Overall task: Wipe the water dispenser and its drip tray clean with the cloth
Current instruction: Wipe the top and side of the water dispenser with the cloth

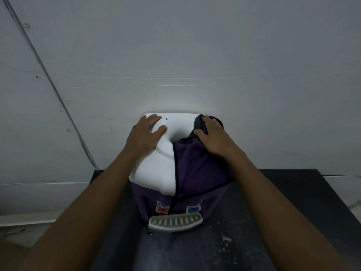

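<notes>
A water dispenser (pixel 154 169) with a white top and purple front stands against the wall. Its white slotted drip tray (pixel 175 222) juts out at the bottom front, below a red tap (pixel 162 209) and a blue tap (pixel 192 209). A dark purple cloth (pixel 197 165) with a black hem drapes over the right half of the top and hangs down the front. My left hand (pixel 146 133) rests flat on the top's back left, fingers spread. My right hand (pixel 213 135) presses the cloth at the back right corner, thumb and fingers curled over its bunched edge.
The dispenser sits on a dark, scuffed table (pixel 254 222) whose right edge runs near the frame's right side. A pale wall (pixel 175 55) rises directly behind it. A thin cable (pixel 48 79) runs diagonally down the wall at left. Pale floor shows at lower left.
</notes>
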